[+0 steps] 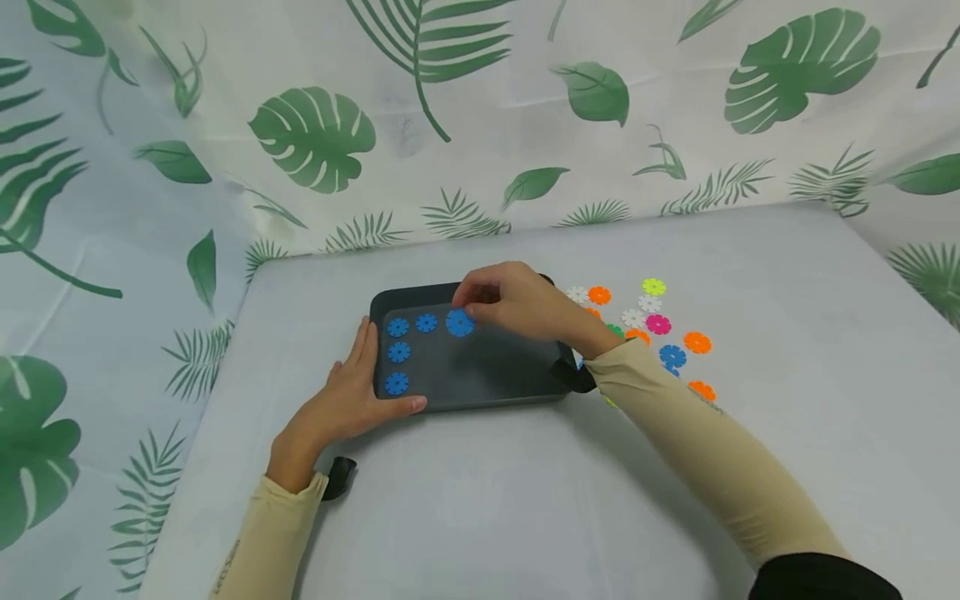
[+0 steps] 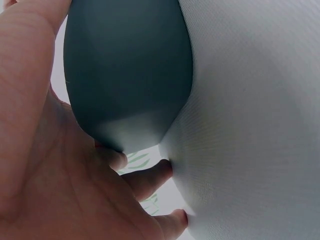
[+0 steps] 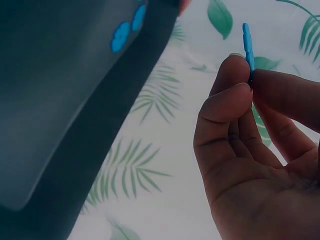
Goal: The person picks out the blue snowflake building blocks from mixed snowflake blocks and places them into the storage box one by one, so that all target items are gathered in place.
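Blue disc [image 1: 460,322] pinched edge-on in right hand [image 1: 525,304] fingertips, over far row of dark tray [image 1: 480,379]; four blue discs already laid in tray; left hand [image 1: 352,400] flat, fingers relaxed, steadying tray's near-left corner; mixed-colour pile [image 1: 652,321] beside tray, one blue visible there, seemingly left to place.

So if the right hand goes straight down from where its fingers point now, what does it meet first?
Probably the bare floor of the dark tray, beside the row of blue discs. The right hand pinches a blue disc; its height is unclear.
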The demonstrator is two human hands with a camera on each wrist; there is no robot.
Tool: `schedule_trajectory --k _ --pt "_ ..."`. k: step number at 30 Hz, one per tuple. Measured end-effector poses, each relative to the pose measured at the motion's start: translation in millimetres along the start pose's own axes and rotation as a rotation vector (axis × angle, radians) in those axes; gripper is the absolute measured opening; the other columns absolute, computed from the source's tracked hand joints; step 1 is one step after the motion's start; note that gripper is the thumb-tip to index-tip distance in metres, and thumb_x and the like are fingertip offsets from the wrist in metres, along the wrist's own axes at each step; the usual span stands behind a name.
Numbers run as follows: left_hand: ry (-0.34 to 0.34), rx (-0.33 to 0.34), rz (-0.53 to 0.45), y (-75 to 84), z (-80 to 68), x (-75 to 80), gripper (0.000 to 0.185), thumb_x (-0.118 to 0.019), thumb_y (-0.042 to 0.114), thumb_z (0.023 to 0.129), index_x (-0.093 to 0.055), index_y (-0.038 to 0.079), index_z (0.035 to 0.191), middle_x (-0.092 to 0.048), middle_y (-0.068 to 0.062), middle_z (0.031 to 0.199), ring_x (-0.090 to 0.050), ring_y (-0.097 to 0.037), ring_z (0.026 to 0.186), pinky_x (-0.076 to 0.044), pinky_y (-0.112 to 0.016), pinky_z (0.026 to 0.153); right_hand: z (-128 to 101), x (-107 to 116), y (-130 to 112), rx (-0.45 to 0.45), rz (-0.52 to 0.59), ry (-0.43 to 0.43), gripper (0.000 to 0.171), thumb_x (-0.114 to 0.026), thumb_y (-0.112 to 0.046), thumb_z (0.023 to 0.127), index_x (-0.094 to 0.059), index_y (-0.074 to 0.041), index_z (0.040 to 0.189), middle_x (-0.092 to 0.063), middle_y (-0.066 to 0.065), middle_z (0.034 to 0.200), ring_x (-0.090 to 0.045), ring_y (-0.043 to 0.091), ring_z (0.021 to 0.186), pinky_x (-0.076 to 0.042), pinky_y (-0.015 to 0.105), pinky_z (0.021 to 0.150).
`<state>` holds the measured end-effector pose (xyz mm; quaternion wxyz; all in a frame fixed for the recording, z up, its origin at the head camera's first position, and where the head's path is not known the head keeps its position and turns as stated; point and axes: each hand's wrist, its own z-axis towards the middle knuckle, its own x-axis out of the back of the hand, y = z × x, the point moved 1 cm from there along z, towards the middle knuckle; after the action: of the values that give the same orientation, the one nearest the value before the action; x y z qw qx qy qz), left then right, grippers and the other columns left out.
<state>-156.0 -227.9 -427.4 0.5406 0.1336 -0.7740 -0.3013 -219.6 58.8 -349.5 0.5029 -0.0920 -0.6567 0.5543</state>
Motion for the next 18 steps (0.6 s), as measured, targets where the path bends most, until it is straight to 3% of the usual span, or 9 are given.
schedule_trajectory --k 18 --pt "-0.007 0.001 -0.009 -1.9 0.3 1.4 0.139 -0.075 0.071 0.089 0.018 0.004 0.168 0.026 -0.007 0.175 0.005 -0.040 0.162 -0.001 -0.073 0.123 49 -27 25 -0.012 0.012 -0.060 0.015 -0.062 0.003 0.103 -0.076 0.002 0.107 -0.075 0.009 0.092 -0.072 0.026 0.082 -0.059 0.037 0.079"
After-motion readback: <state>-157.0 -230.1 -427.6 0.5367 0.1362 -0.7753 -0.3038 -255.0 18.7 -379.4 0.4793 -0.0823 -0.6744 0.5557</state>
